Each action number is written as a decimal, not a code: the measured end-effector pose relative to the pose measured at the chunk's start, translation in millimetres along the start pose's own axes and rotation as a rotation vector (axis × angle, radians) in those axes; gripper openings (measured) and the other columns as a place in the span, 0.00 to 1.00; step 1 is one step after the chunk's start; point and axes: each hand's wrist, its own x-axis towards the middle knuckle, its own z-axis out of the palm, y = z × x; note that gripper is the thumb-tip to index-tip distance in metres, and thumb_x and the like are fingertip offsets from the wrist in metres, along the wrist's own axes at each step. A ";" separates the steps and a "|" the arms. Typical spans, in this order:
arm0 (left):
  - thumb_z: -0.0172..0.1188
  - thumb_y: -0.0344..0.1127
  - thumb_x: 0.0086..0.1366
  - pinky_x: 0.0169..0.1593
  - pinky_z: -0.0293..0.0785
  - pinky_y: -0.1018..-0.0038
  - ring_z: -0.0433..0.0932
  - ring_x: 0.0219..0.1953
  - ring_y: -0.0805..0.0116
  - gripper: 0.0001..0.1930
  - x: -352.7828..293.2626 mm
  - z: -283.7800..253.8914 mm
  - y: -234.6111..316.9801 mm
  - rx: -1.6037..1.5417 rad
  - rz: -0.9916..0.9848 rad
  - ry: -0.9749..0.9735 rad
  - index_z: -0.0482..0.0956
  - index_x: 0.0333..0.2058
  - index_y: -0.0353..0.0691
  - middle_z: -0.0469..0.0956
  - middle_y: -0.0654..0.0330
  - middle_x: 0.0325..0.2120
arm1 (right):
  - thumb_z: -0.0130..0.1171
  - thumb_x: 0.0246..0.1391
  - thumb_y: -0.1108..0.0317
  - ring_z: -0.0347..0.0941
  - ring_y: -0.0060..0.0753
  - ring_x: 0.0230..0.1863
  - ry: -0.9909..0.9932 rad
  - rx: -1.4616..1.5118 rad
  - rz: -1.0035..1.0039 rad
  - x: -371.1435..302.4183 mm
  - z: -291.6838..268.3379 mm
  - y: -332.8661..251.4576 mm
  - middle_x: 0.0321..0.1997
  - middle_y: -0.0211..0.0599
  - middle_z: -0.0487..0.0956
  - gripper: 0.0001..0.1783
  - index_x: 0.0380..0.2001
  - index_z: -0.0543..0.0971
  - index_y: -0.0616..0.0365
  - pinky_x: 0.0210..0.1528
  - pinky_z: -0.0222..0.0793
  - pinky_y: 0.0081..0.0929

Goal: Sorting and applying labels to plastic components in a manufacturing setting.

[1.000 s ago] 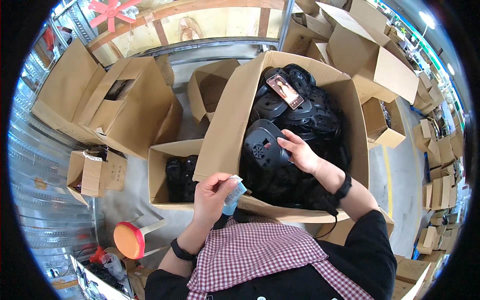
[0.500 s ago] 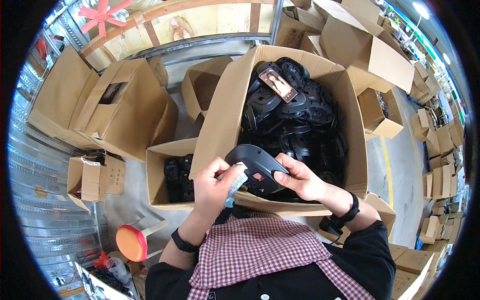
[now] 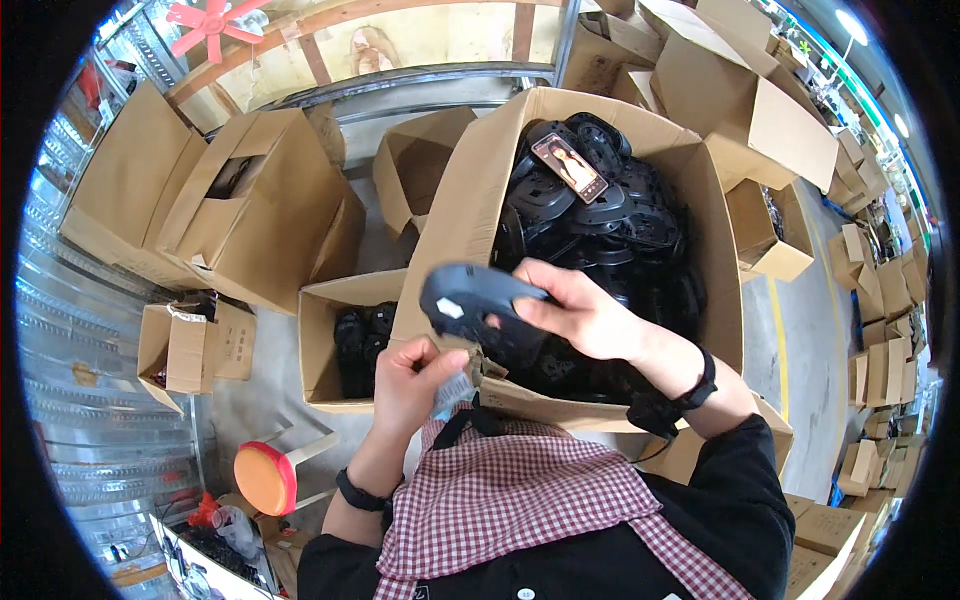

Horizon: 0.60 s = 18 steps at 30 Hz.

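My right hand (image 3: 585, 312) grips one end of a curved black plastic part (image 3: 478, 298), thumb on top. The part is tilted above the near left edge of the large carton and smeared by motion. A small white patch shows at its far end; I cannot tell whether it is a sticker or an opening. Just below, my left hand (image 3: 408, 378) is closed in a pinch on a pale blue-and-white printed slip (image 3: 453, 394), apart from the part. Many similar black parts (image 3: 625, 215) lie heaped in the large carton (image 3: 455, 225), with a lit phone (image 3: 570, 168) on top.
A smaller carton (image 3: 318, 350) with black parts stands to the left. An orange-topped stool (image 3: 265, 478) is at lower left. Tall cartons (image 3: 270, 225) stand far left, and more boxes (image 3: 765, 125) are stacked at far right. A pink fan (image 3: 213, 30) hangs at upper left.
My right hand has lifted the black part up and left, turning it. My left hand has come off the part and moved slightly down and left with the slip.
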 end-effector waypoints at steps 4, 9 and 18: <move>0.68 0.34 0.58 0.25 0.59 0.84 0.62 0.21 0.86 0.15 -14.2 6.2 1.9 -0.016 -0.031 -0.189 0.72 0.20 0.38 0.69 0.74 0.17 | 0.50 0.65 0.58 0.66 0.30 0.54 -0.021 -0.141 -0.196 30.3 17.8 6.5 0.53 0.39 0.73 0.24 0.57 0.62 0.61 0.58 0.61 0.28; 0.66 0.33 0.60 0.27 0.61 0.85 0.64 0.23 0.86 0.13 -7.0 20.8 0.2 -0.176 -0.007 -0.015 0.72 0.22 0.37 0.70 0.72 0.20 | 0.58 0.51 0.36 0.74 0.47 0.51 -0.164 -0.503 0.004 11.4 6.5 -0.7 0.47 0.51 0.77 0.41 0.50 0.72 0.66 0.54 0.68 0.37; 0.65 0.26 0.59 0.35 0.69 0.83 0.73 0.31 0.82 0.08 1.0 37.0 8.3 -0.210 0.044 -0.143 0.75 0.34 0.36 0.77 0.66 0.29 | 0.59 0.57 0.68 0.75 0.23 0.38 -0.102 -0.012 0.199 -22.5 -20.4 20.9 0.34 0.37 0.80 0.09 0.38 0.80 0.61 0.44 0.71 0.22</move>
